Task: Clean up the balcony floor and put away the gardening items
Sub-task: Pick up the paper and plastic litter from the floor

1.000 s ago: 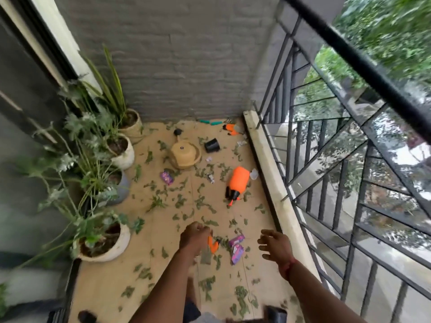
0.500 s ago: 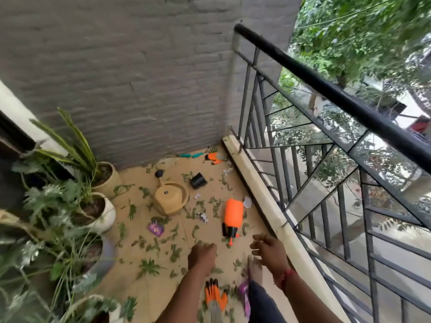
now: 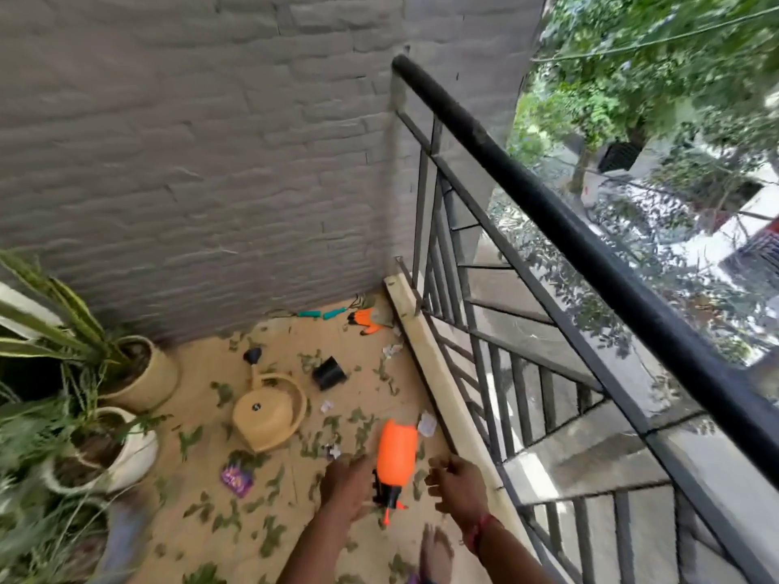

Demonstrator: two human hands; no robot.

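Potted green plants at left; tan plastic watering can tipped on the leaf-strewn floor. Left hand loosely curled, empty, beside the orange plastic spray bottle lying flat. Right hand half-open, empty, just right of it, near the black metal railing.

The person is further along the balcony than a second ago. The orange spray bottle, earlier well ahead of both sets of fingers, now lies between them. The left hand, knuckles up, sits just beside its black nozzle end; the right hand hangs open on the other side. The orange glove formerly under the left fingers is out of view.
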